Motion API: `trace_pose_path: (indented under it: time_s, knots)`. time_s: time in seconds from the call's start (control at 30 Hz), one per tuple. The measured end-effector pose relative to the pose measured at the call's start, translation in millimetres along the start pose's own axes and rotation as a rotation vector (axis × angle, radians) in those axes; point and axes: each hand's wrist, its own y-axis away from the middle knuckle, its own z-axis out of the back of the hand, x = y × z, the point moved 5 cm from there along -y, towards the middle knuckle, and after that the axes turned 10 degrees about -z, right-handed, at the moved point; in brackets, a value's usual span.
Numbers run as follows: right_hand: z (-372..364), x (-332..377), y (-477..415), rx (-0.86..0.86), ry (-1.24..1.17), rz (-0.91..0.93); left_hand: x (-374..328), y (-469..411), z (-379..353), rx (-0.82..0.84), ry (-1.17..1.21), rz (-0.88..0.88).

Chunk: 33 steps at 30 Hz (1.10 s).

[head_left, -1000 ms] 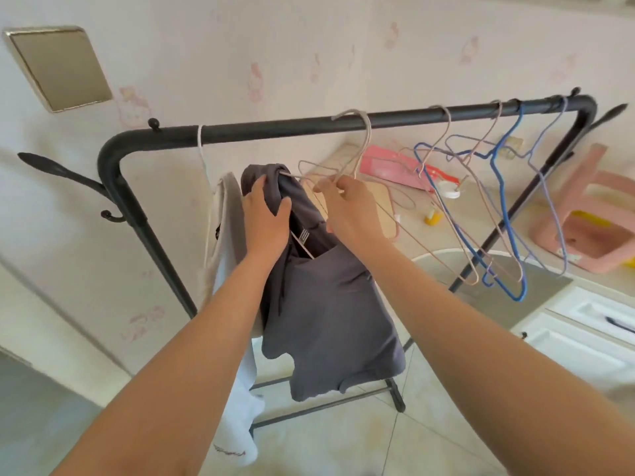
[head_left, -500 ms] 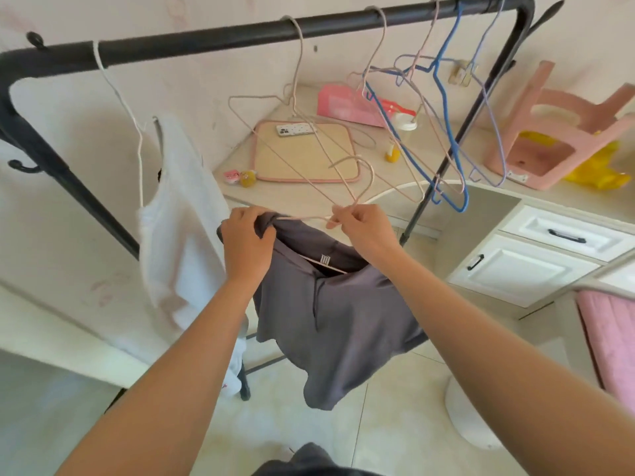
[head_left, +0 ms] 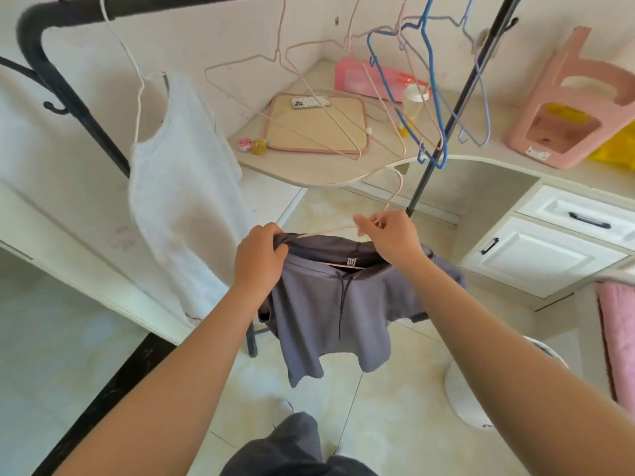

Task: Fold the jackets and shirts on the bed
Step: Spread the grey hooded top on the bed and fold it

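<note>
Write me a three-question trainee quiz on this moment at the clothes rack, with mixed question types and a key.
1. True or false: the left hand hangs empty.
2. What does the right hand pinch? A) a blue hanger B) the pink hanger C) the phone
3. Fill in: one garment hangs on the black rack, a ____ top.

Key
1. False: it grips the top edge of the grey garment.
2. B: the fingers pinch it just below its hook, which is off the rail.
3. White: the white top.
</note>
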Motion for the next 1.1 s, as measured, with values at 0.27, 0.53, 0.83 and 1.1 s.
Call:
trace_pose_path:
  time_s: [0.27, 0.53, 0.83, 1.1]
  knots:
    - [9.9, -32.5, 5.9, 0.081, 0.016, -0.065, 12.9, 12.7, 11.7, 0.034, 0.035, 0.094]
    - [40.5, -48.6, 4.2, 0.091, -0.212, -0.079, 26.4, -7.1, 24.4, 0.142, 0.117, 0.173]
    - [-0.6, 19.5, -13.1, 0.175, -0.225, 0.030, 19.3, -33.7, 40.9, 0.095, 0.261, 0.136]
    - [-66.8, 122.2, -30.2, 0.273, -0.227, 0.172, 47.6, -45.6, 64.4, 0.013, 0.251, 0.163]
